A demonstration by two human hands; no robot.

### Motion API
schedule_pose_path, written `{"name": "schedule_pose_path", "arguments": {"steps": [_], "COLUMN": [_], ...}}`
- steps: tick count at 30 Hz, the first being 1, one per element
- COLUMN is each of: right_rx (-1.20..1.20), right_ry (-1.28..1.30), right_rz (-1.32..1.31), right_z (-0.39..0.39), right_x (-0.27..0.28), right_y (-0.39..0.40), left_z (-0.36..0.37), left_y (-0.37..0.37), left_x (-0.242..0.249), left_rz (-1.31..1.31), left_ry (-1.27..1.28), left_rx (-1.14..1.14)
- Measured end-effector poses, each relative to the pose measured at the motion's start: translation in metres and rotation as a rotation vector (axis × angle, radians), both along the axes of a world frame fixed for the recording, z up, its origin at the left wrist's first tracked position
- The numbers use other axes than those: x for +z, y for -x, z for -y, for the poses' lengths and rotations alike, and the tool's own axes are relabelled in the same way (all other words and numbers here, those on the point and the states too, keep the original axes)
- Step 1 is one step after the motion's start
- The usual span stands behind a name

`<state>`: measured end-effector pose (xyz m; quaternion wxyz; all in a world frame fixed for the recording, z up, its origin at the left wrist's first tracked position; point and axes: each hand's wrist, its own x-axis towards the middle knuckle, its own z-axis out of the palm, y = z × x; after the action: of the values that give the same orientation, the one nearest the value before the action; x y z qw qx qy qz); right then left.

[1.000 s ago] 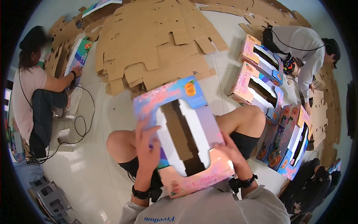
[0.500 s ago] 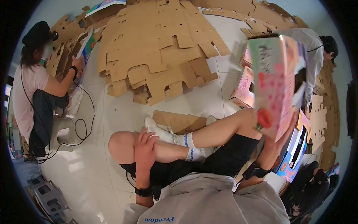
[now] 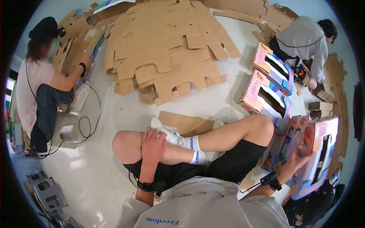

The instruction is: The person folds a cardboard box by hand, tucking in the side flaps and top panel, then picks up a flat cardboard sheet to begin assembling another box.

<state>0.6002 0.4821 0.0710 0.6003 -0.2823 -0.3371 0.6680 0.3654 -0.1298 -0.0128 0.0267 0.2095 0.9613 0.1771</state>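
Note:
My left hand [image 3: 154,146] lies flat on my bent leg beside the knee, with nothing held in it. Out to the right, my right hand [image 3: 298,162] grips the lower side of a printed pink and white carton [image 3: 315,178], which has a long dark slot in its top. Part of that hand is hidden by the carton. Close to it, another printed carton [image 3: 279,154] stands on the floor. Two slotted cartons, a nearer one [image 3: 251,93] and a farther one [image 3: 261,57], sit beyond my right knee.
Flattened cardboard [image 3: 163,45] is piled ahead on the floor, and a loose piece [image 3: 186,123] lies by my shoes. One person [image 3: 38,79] sits at the left near a black cable; another [image 3: 304,38] bends at the back right. Grey plastic stool [image 3: 47,193] at lower left.
The carton in my right hand has moved right and down, from above my right knee to beside the other cartons, and its slotted top now shows. My left hand has barely moved.

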Motion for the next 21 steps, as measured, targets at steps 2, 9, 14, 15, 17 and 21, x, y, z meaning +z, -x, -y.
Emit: {"name": "schedule_pose_path", "arguments": {"steps": [2, 9, 14, 15, 17, 21], "right_rx": [0.083, 0.258, -0.065, -0.043, -0.030, -0.047], "right_ry": [0.187, 0.124, -0.667, -0.723, -0.764, -0.772], "right_rz": [-0.082, 0.184, 1.000, 1.016, 1.034, 1.061], "right_z": [0.000, 0.058, 0.161, 0.166, 0.171, 0.171], "right_x": [-0.029, -0.048, -0.037, -0.030, -0.027, -0.025], "right_y": [0.002, 0.074, 0.145, 0.146, 0.147, 0.145], "left_z": [-0.003, -0.003, -0.044, -0.049, -0.054, -0.065], "left_y": [0.009, 0.095, 0.176, 0.188, 0.213, 0.261], "left_x": [-0.002, -0.074, -0.043, -0.047, -0.057, -0.071], "left_rz": [0.094, 0.740, 1.064, 1.093, 1.143, 1.075], "left_ry": [-0.003, -0.906, -1.546, -1.620, -1.766, -1.825], "left_rx": [0.013, 0.172, 0.346, 0.348, 0.350, 0.424]}}
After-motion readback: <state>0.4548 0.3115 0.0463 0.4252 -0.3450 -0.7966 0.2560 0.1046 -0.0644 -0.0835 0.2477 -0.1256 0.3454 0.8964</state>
